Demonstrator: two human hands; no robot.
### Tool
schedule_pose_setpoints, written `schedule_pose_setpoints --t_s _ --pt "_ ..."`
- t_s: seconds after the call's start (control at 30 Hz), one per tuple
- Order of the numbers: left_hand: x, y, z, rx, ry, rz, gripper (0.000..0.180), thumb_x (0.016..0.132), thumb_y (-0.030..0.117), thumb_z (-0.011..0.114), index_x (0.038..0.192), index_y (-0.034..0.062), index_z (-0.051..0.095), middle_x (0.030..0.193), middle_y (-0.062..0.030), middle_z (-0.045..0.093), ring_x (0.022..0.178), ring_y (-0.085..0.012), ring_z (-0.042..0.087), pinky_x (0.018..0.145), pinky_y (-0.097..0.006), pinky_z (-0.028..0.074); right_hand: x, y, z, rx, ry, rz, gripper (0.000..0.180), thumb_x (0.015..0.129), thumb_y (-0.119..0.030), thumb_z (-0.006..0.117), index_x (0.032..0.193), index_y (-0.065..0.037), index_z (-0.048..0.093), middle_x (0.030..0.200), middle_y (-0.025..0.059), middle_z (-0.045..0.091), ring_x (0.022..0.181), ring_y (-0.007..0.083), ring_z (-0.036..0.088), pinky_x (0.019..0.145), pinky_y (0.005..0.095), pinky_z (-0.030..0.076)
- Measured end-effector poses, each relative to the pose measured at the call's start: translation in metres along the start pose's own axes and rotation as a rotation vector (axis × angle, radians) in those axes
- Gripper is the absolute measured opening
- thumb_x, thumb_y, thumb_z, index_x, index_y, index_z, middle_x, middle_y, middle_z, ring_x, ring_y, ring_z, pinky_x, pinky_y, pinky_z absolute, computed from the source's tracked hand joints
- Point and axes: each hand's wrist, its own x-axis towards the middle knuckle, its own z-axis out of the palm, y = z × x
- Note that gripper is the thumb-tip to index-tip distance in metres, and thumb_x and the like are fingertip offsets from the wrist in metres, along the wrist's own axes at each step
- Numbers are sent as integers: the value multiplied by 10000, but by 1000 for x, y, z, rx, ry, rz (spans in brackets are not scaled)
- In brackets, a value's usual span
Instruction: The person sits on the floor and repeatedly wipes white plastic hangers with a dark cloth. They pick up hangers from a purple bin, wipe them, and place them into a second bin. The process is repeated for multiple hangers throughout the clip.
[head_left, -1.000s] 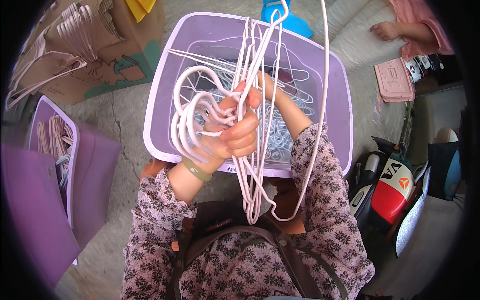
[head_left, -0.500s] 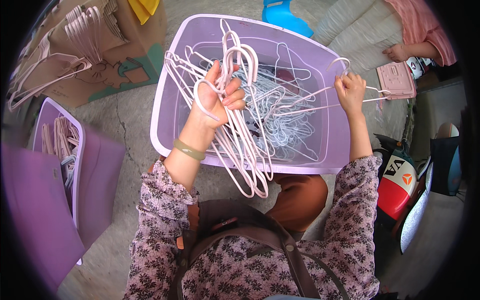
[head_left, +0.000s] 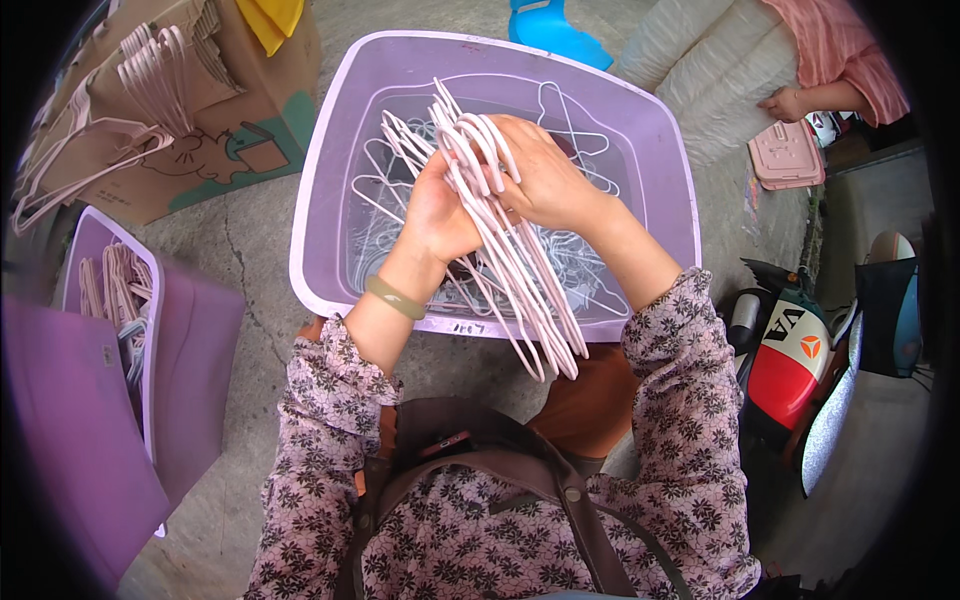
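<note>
Pink hangers bunched over a lilac tub

Left hand (head_left: 440,210) and right hand (head_left: 545,175) clamp the hanger bundle (head_left: 520,270); hooks point away, long axis slants toward the person; the tub (head_left: 320,200) holds loose hangers.

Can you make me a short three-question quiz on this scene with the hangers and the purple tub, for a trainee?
1. True or false: both hands grip one bundle of pale pink hangers.
2. Where is the bundle held? A) over the purple tub B) over the cardboard box C) on the floor
3. What is worn on the wrist of the left hand?

Key
1. True; the right hand closes on it too.
2. A
3. A green bangle.
</note>
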Motion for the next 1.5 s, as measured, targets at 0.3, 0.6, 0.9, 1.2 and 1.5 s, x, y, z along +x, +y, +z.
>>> schedule_pose_setpoints --t_s 0.3,0.6,0.9,1.2,1.5 --pt "0 -7 9 1 155 122 451 921 401 373 1117 56 586 1370 -332 312 1215 -436 409 1022 -549 321 -46 -21 6 262 -71 590 214 787 -252 675 884 -61 661 786 70 587 750 197 554 691 326 435" --pt "-6 -2 -2 66 -54 6 461 944 401 369 1238 68 495 1377 -300 323 1191 -398 451 1012 -524 354 -59 -23 14 984 49 759 220 906 -223 578 923 -4 599 807 9 612 695 59 523 605 214 423" --pt "-7 -17 4 76 142 116 446 940 364 361 1197 38 522 1371 -316 320 1200 -398 438 1009 -548 348 -62 -29 26 898 -24 814 251 863 -198 638 996 10 596 817 11 609 729 43 536 627 198 428" --pt "-10 -8 2 86 168 29 476 952 301 295 1263 -35 425 1277 -260 461 1079 -377 529 954 -499 405 -58 -36 8 1137 17 890 182 908 -198 570 953 -29 517 709 12 566 606 75 527 536 209 427" --pt "-13 -5 10 73 211 107 347 957 246 321 1089 -2 525 1098 -221 547 1054 -350 527 949 -501 412 -66 -39 -12 911 -134 931 181 905 -210 584 933 -39 531 601 -43 478 472 34 415 434 192 315"
